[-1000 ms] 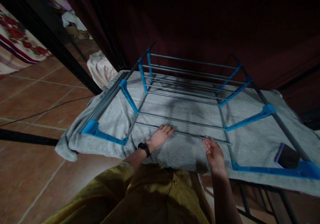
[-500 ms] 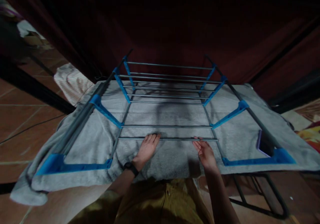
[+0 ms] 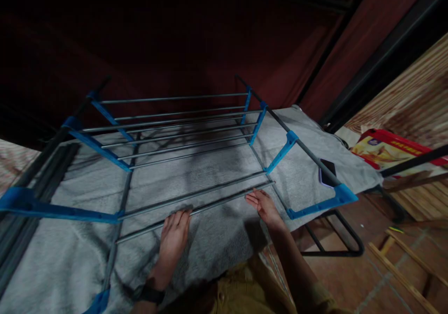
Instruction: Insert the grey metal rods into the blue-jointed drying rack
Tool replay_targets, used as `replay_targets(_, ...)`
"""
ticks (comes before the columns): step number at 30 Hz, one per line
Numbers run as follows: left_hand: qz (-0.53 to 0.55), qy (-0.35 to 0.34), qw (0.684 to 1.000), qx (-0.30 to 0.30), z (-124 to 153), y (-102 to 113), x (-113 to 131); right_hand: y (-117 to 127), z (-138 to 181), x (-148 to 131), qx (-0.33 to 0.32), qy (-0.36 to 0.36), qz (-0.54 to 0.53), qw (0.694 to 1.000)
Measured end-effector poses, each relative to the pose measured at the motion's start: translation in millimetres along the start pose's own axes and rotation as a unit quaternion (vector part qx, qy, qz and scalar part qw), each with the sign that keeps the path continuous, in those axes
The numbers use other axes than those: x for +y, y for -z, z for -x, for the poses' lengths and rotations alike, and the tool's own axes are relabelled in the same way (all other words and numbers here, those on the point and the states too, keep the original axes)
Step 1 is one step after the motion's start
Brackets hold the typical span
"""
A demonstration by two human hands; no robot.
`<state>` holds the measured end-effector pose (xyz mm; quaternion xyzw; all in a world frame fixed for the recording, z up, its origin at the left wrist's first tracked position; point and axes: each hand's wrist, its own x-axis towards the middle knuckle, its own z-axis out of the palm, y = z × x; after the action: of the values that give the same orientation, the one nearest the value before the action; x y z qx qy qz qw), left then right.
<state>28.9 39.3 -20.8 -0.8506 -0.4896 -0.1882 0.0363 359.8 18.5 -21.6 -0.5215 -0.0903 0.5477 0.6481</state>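
Note:
A grey towel (image 3: pixel 70 253) lies spread over a folded-out drying rack with grey metal rods (image 3: pixel 182 141) and blue plastic joints (image 3: pixel 287 143). My left hand (image 3: pixel 174 238) rests flat on the towel, fingers stretched out, fingertips touching the nearest rod (image 3: pixel 210 205). My right hand (image 3: pixel 263 205) lies open beside the same rod's right end, fingers extended, palm turned up. A black wristband (image 3: pixel 151 295) is on my left wrist. Neither hand holds anything.
A dark phone (image 3: pixel 327 172) lies on the towel near the rack's right rail. A dark red curtain (image 3: pixel 210 38) hangs behind. A red and yellow box (image 3: pixel 381 148) and wooden slats (image 3: pixel 395 267) lie on the tiled floor at right. The rack's black leg (image 3: pixel 336 239) shows below.
The view has swung to the right, bringing the box and slats in. Both hands stay flat by the nearest rod, in about the same place on the towel.

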Motion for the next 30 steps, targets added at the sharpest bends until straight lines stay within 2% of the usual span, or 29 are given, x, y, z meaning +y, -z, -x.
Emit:
replay_targets(4, 0.018, -0.012, 1.0, -0.013, -5.3, 3.3, 1.3, -0.8, -2.8, -4.9, 0.013, 0.019, -0.01, 1.0)
replay_targets(9, 0.028, -0.023, 0.999, -0.015, 5.6, 8.9, -9.3, -3.6, -1.2, -10.2, 0.003, 0.033, -0.026, 0.999)
replay_targets(17, 0.071, 0.012, 0.997, -0.024, 10.0, 21.4, -21.0, -14.3, -0.7, -27.4, -0.011, 0.056, -0.04, 0.998)
replay_targets(21, 0.086, 0.033, 0.996, -0.005, 10.5, 23.5, -26.3, -17.9, 0.6, -36.2, -0.01, 0.073, -0.059, 0.996)
replay_targets(30, 0.153, 0.039, 0.987, -0.019, 13.3, 32.8, -28.7, -28.7, 12.2, -65.0, -0.003, 0.138, -0.08, 0.987)
